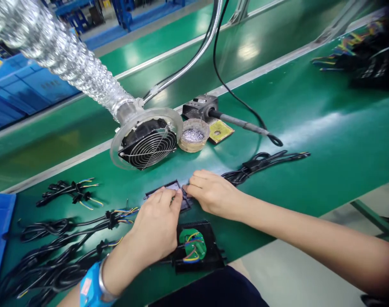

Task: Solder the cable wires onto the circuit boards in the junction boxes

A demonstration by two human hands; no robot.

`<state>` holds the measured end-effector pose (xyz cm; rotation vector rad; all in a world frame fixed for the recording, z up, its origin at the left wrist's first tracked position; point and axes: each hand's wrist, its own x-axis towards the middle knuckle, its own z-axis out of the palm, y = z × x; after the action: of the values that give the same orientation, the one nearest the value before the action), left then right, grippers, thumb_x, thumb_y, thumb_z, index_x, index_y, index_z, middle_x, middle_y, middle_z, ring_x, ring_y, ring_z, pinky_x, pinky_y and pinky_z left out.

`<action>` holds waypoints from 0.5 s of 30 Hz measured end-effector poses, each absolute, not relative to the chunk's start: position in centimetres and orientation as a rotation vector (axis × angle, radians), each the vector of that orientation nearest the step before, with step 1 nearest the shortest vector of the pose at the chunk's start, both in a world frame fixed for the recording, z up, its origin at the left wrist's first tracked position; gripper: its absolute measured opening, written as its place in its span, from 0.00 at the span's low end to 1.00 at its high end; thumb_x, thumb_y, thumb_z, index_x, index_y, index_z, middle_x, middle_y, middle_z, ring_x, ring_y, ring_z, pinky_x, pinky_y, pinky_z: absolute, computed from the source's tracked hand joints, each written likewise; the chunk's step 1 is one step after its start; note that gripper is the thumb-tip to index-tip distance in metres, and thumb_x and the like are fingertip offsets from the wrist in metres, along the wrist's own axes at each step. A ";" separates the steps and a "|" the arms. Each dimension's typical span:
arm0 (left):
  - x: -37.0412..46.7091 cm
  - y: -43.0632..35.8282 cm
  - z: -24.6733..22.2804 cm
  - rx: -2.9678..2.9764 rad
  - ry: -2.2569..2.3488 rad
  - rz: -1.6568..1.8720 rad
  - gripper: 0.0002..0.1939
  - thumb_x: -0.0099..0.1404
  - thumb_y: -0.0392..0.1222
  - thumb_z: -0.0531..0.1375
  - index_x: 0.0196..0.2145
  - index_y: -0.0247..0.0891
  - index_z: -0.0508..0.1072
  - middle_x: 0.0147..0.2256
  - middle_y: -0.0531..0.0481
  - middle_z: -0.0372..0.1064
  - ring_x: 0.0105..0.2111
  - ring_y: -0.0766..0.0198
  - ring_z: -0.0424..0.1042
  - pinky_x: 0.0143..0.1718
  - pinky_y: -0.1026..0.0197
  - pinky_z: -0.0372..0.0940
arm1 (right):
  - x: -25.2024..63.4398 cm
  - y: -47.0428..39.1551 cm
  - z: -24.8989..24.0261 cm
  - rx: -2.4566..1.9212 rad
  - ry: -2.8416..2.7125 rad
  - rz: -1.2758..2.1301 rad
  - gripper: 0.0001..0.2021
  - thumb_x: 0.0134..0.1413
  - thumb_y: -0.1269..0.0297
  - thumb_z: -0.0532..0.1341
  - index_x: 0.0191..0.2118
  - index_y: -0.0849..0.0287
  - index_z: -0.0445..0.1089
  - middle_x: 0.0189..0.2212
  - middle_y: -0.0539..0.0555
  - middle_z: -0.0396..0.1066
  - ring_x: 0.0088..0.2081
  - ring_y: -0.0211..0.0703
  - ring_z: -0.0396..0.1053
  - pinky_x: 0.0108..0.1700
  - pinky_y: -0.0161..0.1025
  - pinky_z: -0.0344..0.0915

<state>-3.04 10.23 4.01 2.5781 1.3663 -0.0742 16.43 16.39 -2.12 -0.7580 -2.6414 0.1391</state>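
Okay, through the head camera I get both hands at a small black rectangular frame (162,186) with a greyish panel in it, on the green workbench (309,179), just beyond the black housing (212,243). My left hand (159,221) has its fingers bent over the frame, thumb drawn in; fingertips partly hidden, can't tell if it truly grips. My right hand (213,194) is closed, fingertips pinching the frame's right edge

Housing sits near the bench's front edge, green circuit board (199,247) inside, coloured wires across it. My left forearm, wearing a blue wristband (92,286), comes in over the black cables (68,253), so that side is tight; shorter cable pieces (69,190) lie beyond them, blue bin (1,238) at the far left

Ahead, the fume extractor fan (151,149) hangs over the bench on its foil duct (85,70), limiting forward and upward room. Right beside it: round tub (193,136) of silvery bits, yellow sponge (220,131), soldering iron holder (199,107) with a handle sticking out right. Coiled black cord (254,165) lies just past my right hand; widest open room is the green stretch right of that cord
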 end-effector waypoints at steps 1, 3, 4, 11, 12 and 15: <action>-3.6 10.4 4.3 2.539 1.318 -0.035 0.26 0.64 0.33 0.52 0.60 0.27 0.63 0.54 0.35 0.67 0.55 0.48 0.66 0.62 0.41 0.56 | 16.5 16.5 -2.1 -0.743 -2.616 0.125 0.15 0.63 0.75 0.52 0.28 0.61 0.71 0.25 0.54 0.65 0.31 0.43 0.56 0.34 0.41 0.49; -5.3 10.3 5.3 2.453 1.241 0.060 0.25 0.66 0.35 0.53 0.61 0.33 0.62 0.56 0.40 0.66 0.58 0.53 0.63 0.67 0.42 0.46 | 16.7 16.5 -1.4 -0.712 -2.580 0.112 0.14 0.64 0.73 0.53 0.28 0.61 0.72 0.24 0.53 0.65 0.31 0.42 0.57 0.33 0.40 0.50; -6.2 10.0 5.9 2.404 1.255 0.121 0.25 0.67 0.37 0.54 0.61 0.35 0.60 0.58 0.42 0.65 0.59 0.55 0.62 0.67 0.43 0.46 | 16.8 16.5 -0.8 -0.698 -2.571 0.106 0.13 0.63 0.72 0.54 0.30 0.60 0.73 0.25 0.53 0.67 0.31 0.42 0.58 0.34 0.40 0.51; -9.5 5.4 7.4 1.991 1.641 0.138 0.15 0.60 0.42 0.62 0.46 0.39 0.70 0.43 0.47 0.72 0.43 0.56 0.71 0.46 0.54 0.66 | 13.3 15.5 1.9 -0.463 -2.388 0.560 0.12 0.57 0.77 0.52 0.41 0.64 0.72 0.36 0.59 0.72 0.40 0.45 0.64 0.45 0.43 0.64; -9.2 5.2 7.2 1.939 1.662 0.093 0.13 0.60 0.42 0.61 0.43 0.39 0.71 0.39 0.49 0.74 0.40 0.57 0.72 0.44 0.54 0.66 | 12.4 15.6 1.7 -0.412 -2.385 0.639 0.13 0.56 0.78 0.52 0.39 0.63 0.72 0.35 0.58 0.72 0.39 0.45 0.65 0.44 0.42 0.65; -8.3 5.4 6.5 1.855 1.700 0.069 0.08 0.65 0.42 0.57 0.41 0.40 0.72 0.31 0.53 0.73 0.32 0.61 0.72 0.37 0.58 0.64 | 10.2 16.0 0.7 -0.351 -2.410 0.730 0.12 0.52 0.80 0.51 0.34 0.61 0.70 0.31 0.55 0.71 0.36 0.43 0.65 0.42 0.40 0.65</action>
<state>-8.25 5.37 6.51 1.8549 1.6998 0.0688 10.18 16.02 0.67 -0.3506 -2.4103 0.7299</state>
